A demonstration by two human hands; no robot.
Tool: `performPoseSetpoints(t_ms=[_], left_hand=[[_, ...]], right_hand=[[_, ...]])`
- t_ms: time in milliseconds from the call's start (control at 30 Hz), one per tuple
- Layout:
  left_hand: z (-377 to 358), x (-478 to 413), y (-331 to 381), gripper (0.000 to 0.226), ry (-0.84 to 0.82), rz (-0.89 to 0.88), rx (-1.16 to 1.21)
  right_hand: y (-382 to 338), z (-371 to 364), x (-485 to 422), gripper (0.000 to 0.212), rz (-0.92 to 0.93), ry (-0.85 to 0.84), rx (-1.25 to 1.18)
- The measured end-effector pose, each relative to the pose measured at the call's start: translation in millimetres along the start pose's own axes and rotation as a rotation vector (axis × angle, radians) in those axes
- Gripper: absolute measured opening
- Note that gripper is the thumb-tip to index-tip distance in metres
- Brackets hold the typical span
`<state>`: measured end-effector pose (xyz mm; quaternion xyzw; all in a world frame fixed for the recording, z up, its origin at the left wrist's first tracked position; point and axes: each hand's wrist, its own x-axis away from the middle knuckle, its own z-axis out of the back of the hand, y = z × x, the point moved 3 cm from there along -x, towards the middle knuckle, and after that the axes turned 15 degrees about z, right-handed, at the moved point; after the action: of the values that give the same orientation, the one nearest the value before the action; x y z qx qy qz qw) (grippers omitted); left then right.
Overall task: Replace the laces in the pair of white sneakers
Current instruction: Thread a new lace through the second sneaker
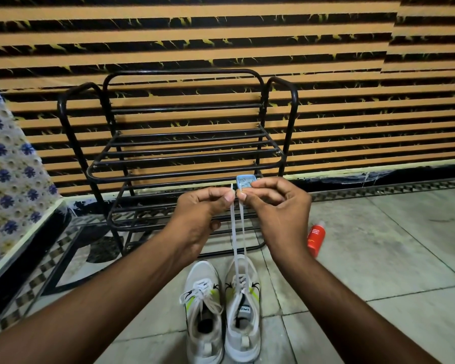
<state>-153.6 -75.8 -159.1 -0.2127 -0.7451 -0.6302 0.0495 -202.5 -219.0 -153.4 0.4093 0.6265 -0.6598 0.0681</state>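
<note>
Head view, looking down at my two bare hands above a pale tiled floor (pixel 378 245).

The tongue of the right sneaker (pixel 243 334) carries a small black-and-white label. It is upside down to me and too small to read. An orange-red bottle (pixel 316 239) with white lettering I cannot make out is on the floor, just right of my right wrist.

My left hand (pixel 202 206) has a closed grip, with thumb and forefinger pinching one end of a flat white lace (pixel 234 232). The lace tip pokes up above the thumb. My right hand (pixel 276 206) pinches the other end and also holds a small pale-blue, round-cornered object (pixel 243 182) at its fingertips. Both strands run down taut into the right sneaker's eyelets.

The left sneaker (pixel 204 311) is white mesh with lime-yellow accents and stands close beside the right one, loosely laced. Both sneakers point their toes toward a black metal-tube rack (pixel 184 153). The rack stands against a wall of orange and black horizontal stripes.
</note>
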Motion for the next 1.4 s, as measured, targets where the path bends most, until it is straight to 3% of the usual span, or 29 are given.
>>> performPoseSetpoints(t_ms=[233,367,600,700,900,1067,1133,1200,1300,1400], left_hand=[[5.4,-10.0,-9.2,0.014,-0.014,-0.07,-0.182],[11.8,-27.4,-39.6,0.015,0.003,0.036,-0.222],[33.4,-62.4,-130.4,0.007,0.054,0.123,-0.909],[40.9,-69.9,-163.0,0.016,0.011,0.1,-1.256],[41.3,-75.2,-193.2,0.019,-0.026,0.003,-1.537],[40.1,-75.7,-196.7,0.01,-0.034,-0.15,-1.681],[39.9,-78.7,-190.7,0.015,0.044,-0.209,-1.646],[37.4,-82.1,-185.2,0.016,0.08,-0.218,-1.41],[29.7,-89.9,-183.5,0.015,0.022,0.153,-0.776],[12.7,-99.7,-190.2,0.014,-0.006,0.568,-0.356]], right_hand=[[13.3,10.3,1.4,0.02,0.059,0.028,0.032],[39.0,20.9,8.6,0.012,-0.003,-0.046,0.075],[118.1,43.6,44.8,0.018,-0.092,-0.281,0.442],[152.6,49.0,68.8,0.018,-0.184,-0.451,0.52],[191.6,54.0,107.4,0.02,-0.248,-0.793,0.623],[198.3,52.5,110.3,0.016,-0.252,-0.845,0.655],[195.1,53.5,104.7,0.015,-0.26,-0.793,0.629],[187.3,53.8,99.3,0.017,-0.258,-0.755,0.578],[172.1,49.4,94.4,0.014,-0.232,-0.694,0.504],[158.8,44.1,97.4,0.017,-0.214,-0.635,0.45]])
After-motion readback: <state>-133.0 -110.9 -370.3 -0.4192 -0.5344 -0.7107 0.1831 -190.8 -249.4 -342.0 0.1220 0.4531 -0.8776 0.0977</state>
